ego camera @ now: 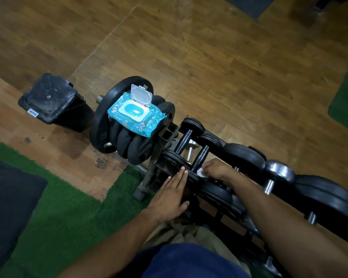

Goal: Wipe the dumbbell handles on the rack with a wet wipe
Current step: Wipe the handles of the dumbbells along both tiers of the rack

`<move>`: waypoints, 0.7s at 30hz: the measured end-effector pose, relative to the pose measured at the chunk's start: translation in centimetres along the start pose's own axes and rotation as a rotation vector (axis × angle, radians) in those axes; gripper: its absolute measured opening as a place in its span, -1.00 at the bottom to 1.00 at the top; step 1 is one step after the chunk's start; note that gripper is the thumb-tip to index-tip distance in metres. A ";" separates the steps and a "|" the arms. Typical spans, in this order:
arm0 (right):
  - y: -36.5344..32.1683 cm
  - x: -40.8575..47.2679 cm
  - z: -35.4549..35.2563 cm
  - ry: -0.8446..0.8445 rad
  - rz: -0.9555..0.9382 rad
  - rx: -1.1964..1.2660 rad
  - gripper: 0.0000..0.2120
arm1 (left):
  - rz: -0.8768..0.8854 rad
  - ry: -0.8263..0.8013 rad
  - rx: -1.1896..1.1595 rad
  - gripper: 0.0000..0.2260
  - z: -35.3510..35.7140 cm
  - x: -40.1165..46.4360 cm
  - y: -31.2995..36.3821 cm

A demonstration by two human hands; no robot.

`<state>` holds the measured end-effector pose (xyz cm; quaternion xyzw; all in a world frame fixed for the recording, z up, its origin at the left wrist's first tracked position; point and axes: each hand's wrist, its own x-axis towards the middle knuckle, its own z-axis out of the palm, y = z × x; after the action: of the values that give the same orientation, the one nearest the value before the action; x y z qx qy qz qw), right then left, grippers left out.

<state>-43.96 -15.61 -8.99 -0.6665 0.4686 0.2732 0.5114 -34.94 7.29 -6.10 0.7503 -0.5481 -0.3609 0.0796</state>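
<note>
Right hand (216,169) pinched shut on limp wet wipe (201,173) at near end of stiff dark dumbbell handle (199,159), left hand (170,194) open flat bracing rack (165,169), heavy dumbbell likely stays put

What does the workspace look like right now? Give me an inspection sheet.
Surface: dumbbell rack, loaded.
Job's things: white wet wipe against the black dumbbell handle; wipes pack, lid open, on the weight plates.
Clutter: black bin on the floor.
Grippers: right hand holds the wipe; left hand flat, open, on the rack end.
Cables: nothing seen.
Surroundings: wood floor, green turf.
</note>
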 end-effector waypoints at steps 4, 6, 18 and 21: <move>-0.9 0.8 0.5 -0.072 0.103 -0.071 -0.89 | -0.025 -0.033 0.030 -0.10 -0.1 0.1 0.0; -0.8 0.5 0.3 -0.078 0.180 0.158 -0.92 | -0.040 -0.047 0.027 -0.10 -0.2 0.2 0.1; -1.8 0.3 1.0 0.365 0.218 1.291 -0.87 | -0.096 -0.050 0.051 -0.12 -0.7 0.5 1.7; -1.2 0.0 1.2 0.347 0.172 1.261 -0.84 | -0.117 -0.032 0.065 -0.11 -0.7 0.5 2.3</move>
<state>-42.80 -14.42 -8.85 -0.2338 0.6660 -0.1255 0.6972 -36.18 5.76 -4.71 0.7774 -0.5159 -0.3589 0.0253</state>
